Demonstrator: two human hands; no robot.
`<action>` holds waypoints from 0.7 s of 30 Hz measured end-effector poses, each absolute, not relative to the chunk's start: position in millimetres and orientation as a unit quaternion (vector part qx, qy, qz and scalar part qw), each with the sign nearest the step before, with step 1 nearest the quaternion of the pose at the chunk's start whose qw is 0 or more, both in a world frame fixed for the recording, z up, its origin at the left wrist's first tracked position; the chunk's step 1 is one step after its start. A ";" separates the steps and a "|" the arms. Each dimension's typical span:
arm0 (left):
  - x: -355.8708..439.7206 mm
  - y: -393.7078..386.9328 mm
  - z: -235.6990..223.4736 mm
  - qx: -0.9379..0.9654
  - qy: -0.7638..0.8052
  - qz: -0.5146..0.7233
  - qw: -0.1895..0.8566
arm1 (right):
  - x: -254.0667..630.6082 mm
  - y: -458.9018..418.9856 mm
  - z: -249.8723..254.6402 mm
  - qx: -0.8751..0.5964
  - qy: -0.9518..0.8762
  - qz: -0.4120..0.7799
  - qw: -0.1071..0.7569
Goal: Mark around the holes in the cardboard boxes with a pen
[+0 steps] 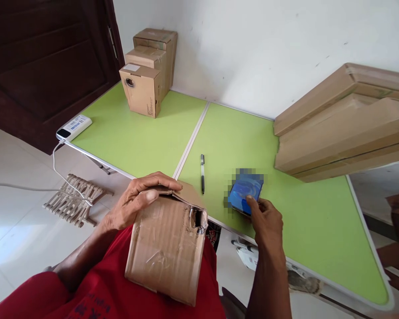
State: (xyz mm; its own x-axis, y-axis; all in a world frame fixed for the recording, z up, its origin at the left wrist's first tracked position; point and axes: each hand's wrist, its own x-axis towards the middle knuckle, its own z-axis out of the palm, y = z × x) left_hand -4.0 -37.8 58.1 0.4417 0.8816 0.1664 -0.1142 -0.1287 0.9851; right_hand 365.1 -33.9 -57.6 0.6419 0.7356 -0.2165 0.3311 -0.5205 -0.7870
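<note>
My left hand is closed over the top edge of a worn cardboard box, which leans tilted against my red shirt. A ragged hole opens near the box's upper right corner, and the top flap stands slightly lifted. What the box contains cannot be seen. My right hand pinches the near edge of a blue-faced smartphone, thumb on its face and the other fingers mostly hidden. Pixel blurring covers part of the phone's outline, low over the green table. A pen lies between box and phone.
Several cardboard boxes stand at the table's back left; larger cartons lean at the right. A white device with a cable sits on the left corner. Below is a wooden folding stool. A white wall rises behind.
</note>
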 end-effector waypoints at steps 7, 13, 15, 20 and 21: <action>-11.1 -54.2 28.0 0.535 0.406 0.480 0.564 | 365.2 -47.4 -42.4 -0.836 -0.423 0.227 0.266; -46.6 -53.2 0.9 0.613 0.414 0.408 0.536 | 338.8 -98.2 -4.8 -0.731 -0.519 0.368 0.246; -51.7 -51.9 0.8 0.640 0.375 0.374 0.557 | 317.6 -117.0 4.5 -0.644 -0.563 0.462 0.235; -41.5 -40.9 14.8 0.621 0.345 0.352 0.610 | 264.0 -130.4 3.1 -0.506 -0.614 0.525 0.302; -38.5 -36.8 16.9 0.622 0.333 0.350 0.616 | 257.1 -127.7 -0.6 -0.500 -0.607 0.527 0.322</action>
